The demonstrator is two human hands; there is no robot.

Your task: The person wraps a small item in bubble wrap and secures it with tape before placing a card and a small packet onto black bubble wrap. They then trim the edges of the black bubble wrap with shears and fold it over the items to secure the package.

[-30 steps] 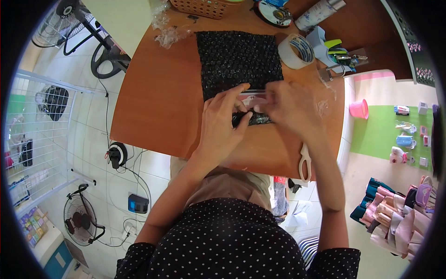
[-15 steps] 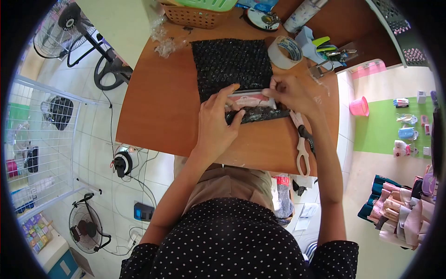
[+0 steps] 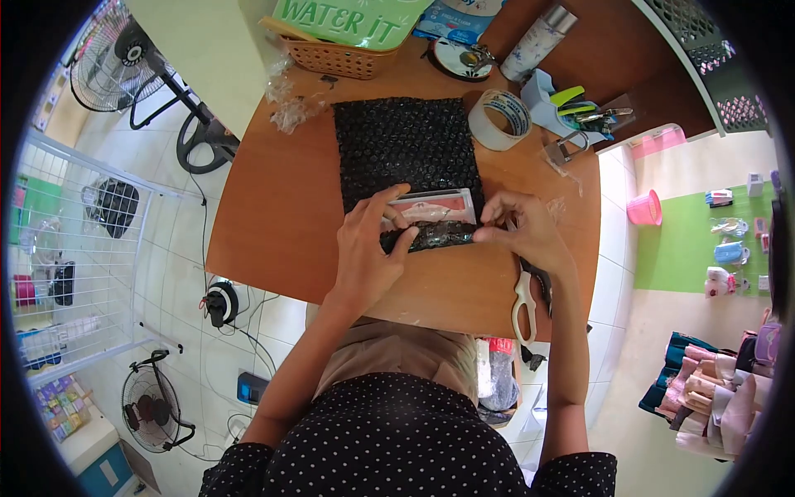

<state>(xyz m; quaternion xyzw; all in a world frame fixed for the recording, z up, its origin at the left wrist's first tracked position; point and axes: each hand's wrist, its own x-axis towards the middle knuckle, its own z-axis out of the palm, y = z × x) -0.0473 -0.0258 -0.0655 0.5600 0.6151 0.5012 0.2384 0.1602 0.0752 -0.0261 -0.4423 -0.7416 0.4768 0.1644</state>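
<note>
A sheet of black bubble wrap (image 3: 406, 145) lies on the wooden table, its near edge folded up towards a small flat box (image 3: 439, 205) with a pink and white face. My left hand (image 3: 368, 244) is closed around the left end of the box, thumb on the folded wrap and fingers over the box's top. At the fold's right end, my right hand (image 3: 530, 232) pinches the wrap between thumb and fingers. White-handled scissors (image 3: 523, 308) lie near the right forearm, their blades hidden.
A roll of clear tape (image 3: 499, 121) sits beyond the wrap, beside a light-blue holder (image 3: 546, 103) with pens and tools. Further back are a brown basket (image 3: 339, 60), a small plate (image 3: 460, 62) and a bottle (image 3: 538, 43). Crumpled clear plastic (image 3: 294, 112) lies at the left.
The near flap of bubble wrap is now raised against the box's near side. My right hand has moved from the box's right end down to the flap. The head view has shifted slightly.
</note>
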